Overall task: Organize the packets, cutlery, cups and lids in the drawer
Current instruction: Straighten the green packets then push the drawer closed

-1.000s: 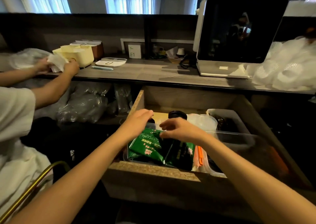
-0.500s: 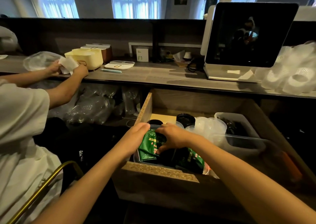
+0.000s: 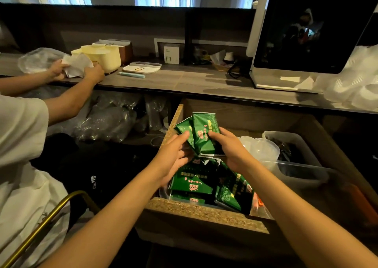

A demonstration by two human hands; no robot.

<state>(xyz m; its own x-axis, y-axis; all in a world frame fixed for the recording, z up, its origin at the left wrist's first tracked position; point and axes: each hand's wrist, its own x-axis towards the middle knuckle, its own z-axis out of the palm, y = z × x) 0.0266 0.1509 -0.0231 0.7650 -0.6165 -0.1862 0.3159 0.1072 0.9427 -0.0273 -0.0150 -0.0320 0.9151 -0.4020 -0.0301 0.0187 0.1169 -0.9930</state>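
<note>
Two hands hold one bunch of green packets (image 3: 201,133) upright above the open drawer (image 3: 204,211). Left of the drawer, a second person in a white shirt (image 3: 22,145) handles a white paper (image 3: 76,65) on the counter (image 3: 194,81), beside a cream container (image 3: 102,58). The wearer's left hand (image 3: 173,157) grips the bunch from the left, fingers curled onto the foil; the right hand (image 3: 230,147) grips it from the right, thumb across the front. Under the bunch, more green packets (image 3: 196,182) lie piled at the drawer's near left. Further right inside the drawer sit clear cups (image 3: 263,149) and a clear bin (image 3: 294,145). Above the drawer's right end a dark screen (image 3: 315,28) stands on the counter.
</note>
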